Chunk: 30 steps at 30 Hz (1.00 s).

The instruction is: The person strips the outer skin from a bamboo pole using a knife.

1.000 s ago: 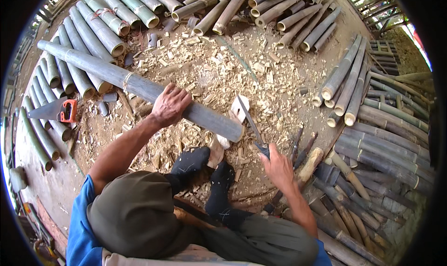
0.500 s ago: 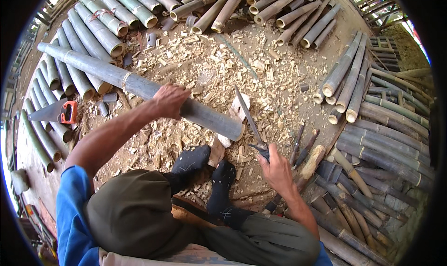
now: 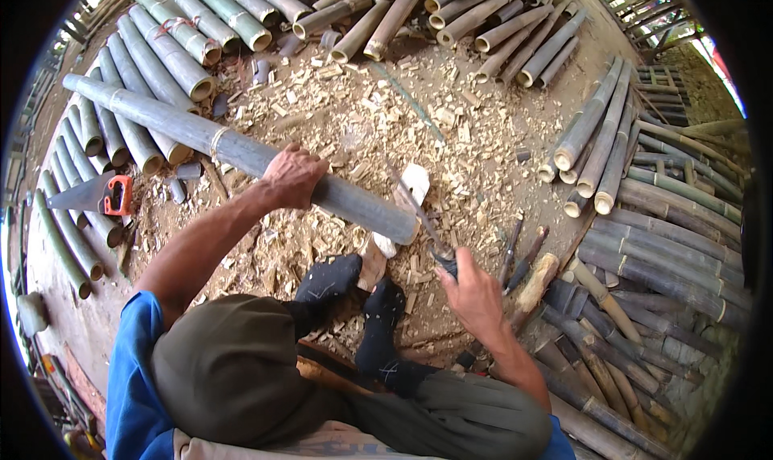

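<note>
My left hand (image 3: 296, 176) is wrapped over a long grey-green bamboo pole (image 3: 241, 155) near its near end. The pole slants from the far left down to the middle, its cut end beside a pale wooden block (image 3: 372, 263) at my feet. In my right hand (image 3: 473, 292) is the dark handle of a long-bladed knife (image 3: 429, 228). Its blade, slightly blurred, points up and left close to the pole's cut end; I cannot tell whether they touch. Behind the blade lies a whitish flat piece (image 3: 415, 181).
Wood chips (image 3: 346, 130) cover the ground. Bamboo poles (image 3: 161, 53) lie at the left and back, with more stacked bamboo (image 3: 660, 259) at the right. A handsaw (image 3: 93, 195) with an orange handle rests at the left. My dark-socked feet (image 3: 380, 319) are just below the pole's end.
My right hand has tilted the knife, its blade swinging left and down closer to the bamboo pole's end. My left hand and the pole have barely moved.
</note>
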Tool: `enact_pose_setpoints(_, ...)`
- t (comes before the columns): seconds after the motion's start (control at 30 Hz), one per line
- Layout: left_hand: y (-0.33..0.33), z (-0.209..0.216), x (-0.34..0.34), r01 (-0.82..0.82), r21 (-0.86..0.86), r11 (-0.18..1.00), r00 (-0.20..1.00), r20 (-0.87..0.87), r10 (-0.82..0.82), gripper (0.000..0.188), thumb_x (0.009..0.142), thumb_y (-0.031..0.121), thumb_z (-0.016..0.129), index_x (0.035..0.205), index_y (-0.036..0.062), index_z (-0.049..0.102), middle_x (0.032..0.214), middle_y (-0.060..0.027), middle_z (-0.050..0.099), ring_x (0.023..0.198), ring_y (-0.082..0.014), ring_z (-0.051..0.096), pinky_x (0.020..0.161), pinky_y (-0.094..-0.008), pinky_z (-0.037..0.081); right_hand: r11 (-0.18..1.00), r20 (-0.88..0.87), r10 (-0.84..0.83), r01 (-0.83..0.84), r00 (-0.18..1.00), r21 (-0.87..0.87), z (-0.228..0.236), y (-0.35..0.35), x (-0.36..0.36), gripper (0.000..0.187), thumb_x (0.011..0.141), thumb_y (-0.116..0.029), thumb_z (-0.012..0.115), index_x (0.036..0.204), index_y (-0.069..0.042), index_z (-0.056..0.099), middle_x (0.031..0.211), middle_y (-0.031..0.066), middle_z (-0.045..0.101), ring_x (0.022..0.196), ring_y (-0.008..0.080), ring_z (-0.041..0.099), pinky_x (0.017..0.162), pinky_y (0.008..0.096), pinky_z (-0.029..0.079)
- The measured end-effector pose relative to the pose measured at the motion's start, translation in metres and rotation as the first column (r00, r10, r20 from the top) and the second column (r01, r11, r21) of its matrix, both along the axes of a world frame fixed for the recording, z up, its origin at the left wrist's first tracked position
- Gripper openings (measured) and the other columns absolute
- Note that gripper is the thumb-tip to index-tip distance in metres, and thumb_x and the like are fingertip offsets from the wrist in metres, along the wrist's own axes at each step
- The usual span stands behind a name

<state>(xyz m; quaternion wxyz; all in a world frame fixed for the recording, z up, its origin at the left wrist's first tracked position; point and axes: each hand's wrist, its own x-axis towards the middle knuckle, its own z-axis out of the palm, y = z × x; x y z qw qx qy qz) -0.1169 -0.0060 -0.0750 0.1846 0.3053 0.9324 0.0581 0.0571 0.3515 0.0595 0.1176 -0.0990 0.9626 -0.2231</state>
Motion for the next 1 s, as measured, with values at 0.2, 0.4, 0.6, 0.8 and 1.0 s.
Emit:
enact_pose_setpoints(0.2, 0.01, 0.01, -0.005, 0.04, 0.046, 0.998, 0.995, -0.092, -0.035, 0.043, 0.068, 0.016, 0.086, 0.106, 0.0071, 0.069, 0.099, -0.0089, 0.073, 0.096, -0.0256, 0.07, 0.108, -0.0406, 0.047, 0.996, -0.159, 0.045, -0.057, 0.986, -0.069, -0.063, 0.037, 0.012, 0.033, 0.105, -0.026, 0.066, 0.116, 0.002, 0.051, 0.087, 0.0284, 0.072, 0.069, 0.0369, 0.076, 0.055, 0.0452, 0.06)
enact_pose_setpoints(0.4, 0.003, 0.001, 0.0, 0.024, 0.072, 0.997, 0.996, -0.087, -0.018, 0.043, 0.069, 0.016, 0.086, 0.107, 0.0064, 0.069, 0.098, -0.009, 0.073, 0.1, -0.0263, 0.071, 0.107, -0.0432, 0.047, 0.989, 0.058, -0.01, 0.002, 0.998, 0.145, -0.013, 0.003, -0.004, 0.028, 0.108, -0.025, 0.061, 0.115, -0.001, 0.049, 0.084, 0.025, 0.072, 0.063, 0.0348, 0.073, 0.05, 0.0446, 0.058)
enact_pose_setpoints(0.6, 0.007, 0.005, -0.001, 0.021, 0.002, 1.0, 0.998, -0.056, -0.021, 0.039, 0.075, 0.017, 0.083, 0.11, 0.0074, 0.068, 0.101, -0.0077, 0.072, 0.099, -0.0242, 0.07, 0.106, -0.0421, 0.048, 0.996, -0.145, 0.063, -0.071, 0.987, -0.047, -0.054, 0.025, 0.004, 0.034, 0.108, -0.024, 0.061, 0.12, 0.006, 0.051, 0.086, 0.021, 0.071, 0.061, 0.026, 0.072, 0.049, 0.0386, 0.056)
enact_pose_setpoints(0.8, -0.008, -0.004, 0.009, 0.02, 0.151, 0.988, 0.982, -0.187, 0.008, 0.038, 0.07, 0.014, 0.084, 0.103, 0.0076, 0.066, 0.097, -0.0099, 0.07, 0.098, -0.0291, 0.068, 0.104, -0.0431, 0.047, 0.979, 0.416, -0.094, 0.007, 0.905, 0.206, -0.029, 0.024, -0.019, 0.038, 0.112, -0.034, 0.053, 0.121, 0.003, 0.051, 0.083, 0.0184, 0.071, 0.059, 0.0279, 0.069, 0.047, 0.0401, 0.056)
enact_pose_setpoints(1.0, -0.006, -0.014, 0.013, 0.083, 0.225, 0.971, 0.923, -0.385, 0.01, 0.039, 0.067, 0.012, 0.083, 0.1, 0.0064, 0.062, 0.094, -0.011, 0.067, 0.097, -0.0307, 0.067, 0.1, -0.0451, 0.048, 0.991, -0.222, 0.065, -0.089, 0.973, -0.102, -0.018, 0.006, -0.003, 0.032, 0.108, -0.028, 0.061, 0.113, 0.002, 0.05, 0.085, 0.022, 0.074, 0.067, 0.0343, 0.076, 0.053, 0.0444, 0.061)
